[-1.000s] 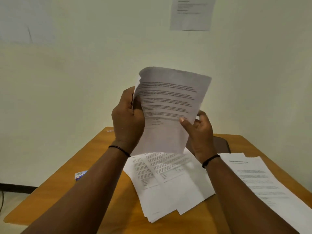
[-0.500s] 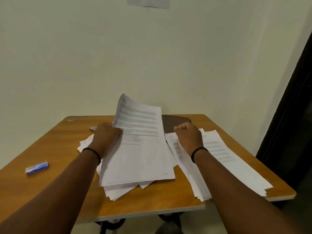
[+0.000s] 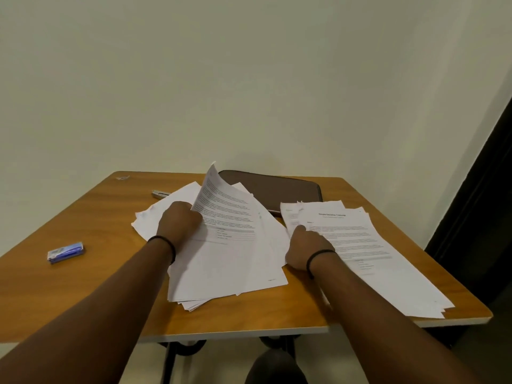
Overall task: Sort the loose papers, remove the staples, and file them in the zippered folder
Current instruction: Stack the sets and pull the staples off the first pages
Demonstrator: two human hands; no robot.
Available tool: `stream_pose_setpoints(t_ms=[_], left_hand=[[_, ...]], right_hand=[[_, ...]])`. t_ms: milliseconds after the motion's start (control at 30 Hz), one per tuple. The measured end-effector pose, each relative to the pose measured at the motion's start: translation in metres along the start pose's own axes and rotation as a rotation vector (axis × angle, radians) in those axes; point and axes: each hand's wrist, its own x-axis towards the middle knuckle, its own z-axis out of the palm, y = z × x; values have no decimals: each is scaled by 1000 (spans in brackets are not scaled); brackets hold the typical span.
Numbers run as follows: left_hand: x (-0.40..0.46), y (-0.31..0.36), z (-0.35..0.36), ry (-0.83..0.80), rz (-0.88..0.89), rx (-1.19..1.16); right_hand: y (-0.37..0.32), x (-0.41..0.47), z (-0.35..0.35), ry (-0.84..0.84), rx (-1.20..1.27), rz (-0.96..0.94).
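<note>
Clearly the left hand's fingers (image 3: 194, 214) curl round the edge of a printed sheet (image 3: 230, 225), its far end lifted above the loose pile (image 3: 221, 273) at mid-bench. The right hand (image 3: 307, 250) rests on the second stack (image 3: 368, 245) at 3 o'clock; whether its fingers are straight or curled I cannot tell. To sort well, lay each sheet flat and square. A zippered folder (image 3: 277, 189) lies at 12 o'clock, closed as far as I can judge; a blue box (image 3: 66, 252) at 9 o'clock.

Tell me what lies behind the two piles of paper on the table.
A dark brown folder lies flat behind them at the table's far edge. The papers cover its near edge, so its zipper cannot be seen.
</note>
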Motion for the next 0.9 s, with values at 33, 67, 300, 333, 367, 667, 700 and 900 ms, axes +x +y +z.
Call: stream_pose_setpoints(t_ms=[33,67,300,333,367,667,700,900], left_hand=[[0,-1,1,-6,-2,-15],[-1,-2,0,-10,-2,-21],[-4,5,9,-33,22,-41],[-2,4,10,-35,18,-46],[-2,2,11,-36,12,-50],[1,-22,12,-54,-111,-278],[-1,-22,11,-65,-100,-339],[-16,-12,6,-201,-8,-652]], right_hand=[[-1,1,3,12,15,10],[-1,4,5,43,24,23],[-7,17,1,236,-131,187],[-10,20,2,242,-158,194],[-11,21,3,241,-175,202],[-11,14,-17,242,-187,170],[-16,12,-26,253,-165,151],[-85,-17,-64,332,-85,-124]])
